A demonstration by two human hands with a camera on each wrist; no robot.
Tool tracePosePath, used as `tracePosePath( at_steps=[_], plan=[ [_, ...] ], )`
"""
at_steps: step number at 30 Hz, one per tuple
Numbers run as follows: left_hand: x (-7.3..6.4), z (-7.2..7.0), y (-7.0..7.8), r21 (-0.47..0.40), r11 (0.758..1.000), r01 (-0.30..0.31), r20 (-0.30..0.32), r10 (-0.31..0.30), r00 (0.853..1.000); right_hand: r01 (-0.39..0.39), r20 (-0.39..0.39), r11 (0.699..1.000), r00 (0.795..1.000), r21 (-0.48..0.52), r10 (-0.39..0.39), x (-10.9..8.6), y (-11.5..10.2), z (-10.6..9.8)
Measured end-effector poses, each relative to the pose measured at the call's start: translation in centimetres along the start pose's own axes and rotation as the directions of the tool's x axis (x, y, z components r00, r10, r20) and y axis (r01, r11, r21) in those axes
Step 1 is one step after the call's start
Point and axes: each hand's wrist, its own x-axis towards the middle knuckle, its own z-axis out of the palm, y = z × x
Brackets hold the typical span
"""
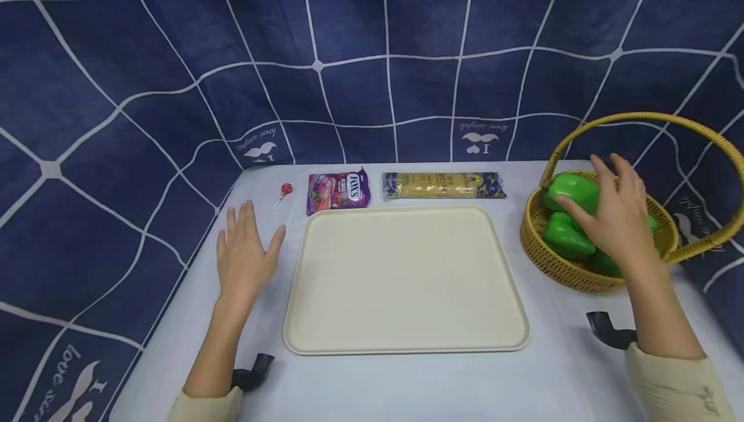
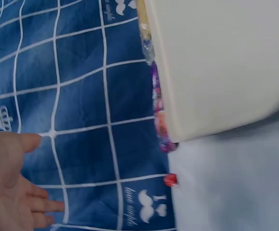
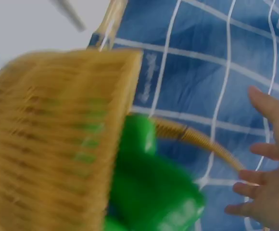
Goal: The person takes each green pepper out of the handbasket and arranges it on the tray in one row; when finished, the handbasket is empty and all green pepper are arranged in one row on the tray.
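My right hand (image 1: 622, 218) is over a wicker basket (image 1: 531, 234) of green bell peppers, its thumb and fingers spread. A bell pepper (image 1: 572, 190) lies nearest its thumb, at the top of the pile. In the right wrist view the same hand (image 3: 269, 168) appears apart from the blurred bell peppers (image 3: 154, 192), holding nothing. To the left of the cream tray (image 1: 407, 280), my left hand (image 1: 244, 257) hovers with straight fingers and the thumb out, also holding nothing. The left wrist view shows that palm (image 2: 9, 187) bare.
Behind the tray are a purple Fox's candy bag (image 1: 338, 190) and a packet of spaghetti (image 1: 444, 185). A red lollipop (image 1: 285, 190) lies at the back left. The basket's tall handle (image 1: 686, 118) arches up at the right. A blue checked cloth (image 1: 349, 21) hangs behind the white table.
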Motion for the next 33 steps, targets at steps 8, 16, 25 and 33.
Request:
tracePosePath(
  at_steps=[8,16,25,33],
  plan=[
    [-2.2,2.6,-2.8,-0.207,0.978,0.006,-0.011,-0.008,1.0,-0.062,-0.193,0.98,0.976,0.189,0.099,-1.1,4.6,0.5],
    [-3.8,5.6,-5.9,-0.419,0.908,-0.016,0.249,0.132,0.959,-0.17,-0.047,0.958,0.982,0.232,0.185,-2.7,7.4,1.0],
    [-5.3,7.8,-7.6,-0.491,0.869,0.058,0.366,0.145,0.919,-0.146,0.045,0.967,0.989,0.209,0.139,-3.0,8.1,1.4],
    [-5.6,8.1,-7.7,-0.501,0.863,0.071,0.392,0.153,0.907,-0.187,-0.063,0.962,0.977,0.2,0.203,-3.4,6.6,1.5]
  ],
)
